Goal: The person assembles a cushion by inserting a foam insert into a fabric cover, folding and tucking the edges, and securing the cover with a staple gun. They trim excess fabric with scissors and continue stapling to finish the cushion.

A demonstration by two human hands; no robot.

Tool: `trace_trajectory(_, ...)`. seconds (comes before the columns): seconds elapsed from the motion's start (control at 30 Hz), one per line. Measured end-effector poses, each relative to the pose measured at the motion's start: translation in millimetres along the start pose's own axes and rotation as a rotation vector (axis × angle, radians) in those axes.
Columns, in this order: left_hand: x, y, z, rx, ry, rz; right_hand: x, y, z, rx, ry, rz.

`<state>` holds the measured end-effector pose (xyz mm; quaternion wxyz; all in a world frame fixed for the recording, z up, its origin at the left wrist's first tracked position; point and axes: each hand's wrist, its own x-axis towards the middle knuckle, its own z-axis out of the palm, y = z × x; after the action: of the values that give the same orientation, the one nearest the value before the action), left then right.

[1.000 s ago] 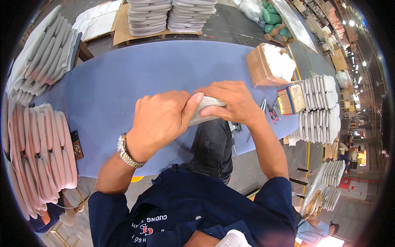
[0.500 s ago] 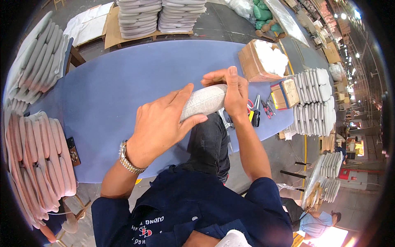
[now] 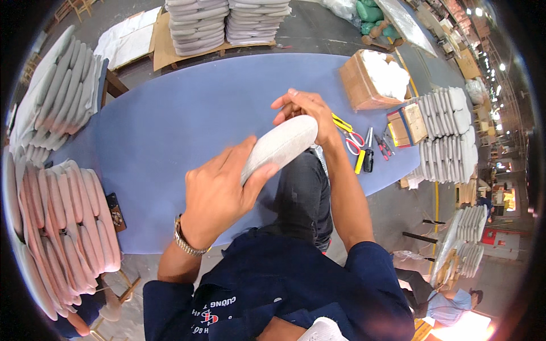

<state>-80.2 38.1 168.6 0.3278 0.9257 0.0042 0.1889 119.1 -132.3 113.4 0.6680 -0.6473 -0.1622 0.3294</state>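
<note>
Grey padded cushion [image 3: 280, 146], oblong and stitched at the rim, is held up over the near edge of the blue table [image 3: 170, 125], tilted with its far end higher. Left hand [image 3: 219, 196] grips its lower end, thumb on top and fingers curled beneath; a metal watch [image 3: 186, 241] sits on that wrist. Right hand [image 3: 304, 111] closes round the upper end, fingers bent over the tip.

Just right of the hands, on the table, lie scissors [image 3: 348, 132] with yellow and red handles, a yellow-and-black cutter [image 3: 364, 160] and small pliers [image 3: 384, 145]. Beyond them stands an open brown carton [image 3: 357, 85] filled with white stuffing, and beside it a smaller flat brown box [image 3: 408, 124] with a dark band. A small dark patterned packet [image 3: 115, 211] lies at the table's left near corner.

Rows of pink cushions [image 3: 62, 227] stand on edge at left, grey ones [image 3: 54, 96] above them; white stacks [image 3: 449, 136] at right; more stacks [image 3: 227, 23] on a pallet beyond the table
</note>
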Motion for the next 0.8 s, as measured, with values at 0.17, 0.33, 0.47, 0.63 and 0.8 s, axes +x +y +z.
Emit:
trace_trajectory(0.17, -47, -47, -33, -0.157, 0.068, -0.082, 9, 86, 24, 0.057, 0.189, -0.016)
trace_trajectory(0.33, -111, -95, -88, -0.033, -0.010, -0.359, 14, 122, 75, -0.129, 0.332, -0.266)
trace_trajectory(0.47, -134, -93, -105, 0.153, -0.005, -0.442, 16, 162, 83, -0.358, 0.346, -0.338)
trace_trajectory(0.63, -146, -96, -105, 0.041, -0.004, -0.556, 20, 200, 88, -0.513, 0.559, -0.505)
trace_trajectory(0.8, -180, -109, -78, -0.161, 0.325, -0.809, -10, 264, 67, -0.070, 0.337, 0.387)
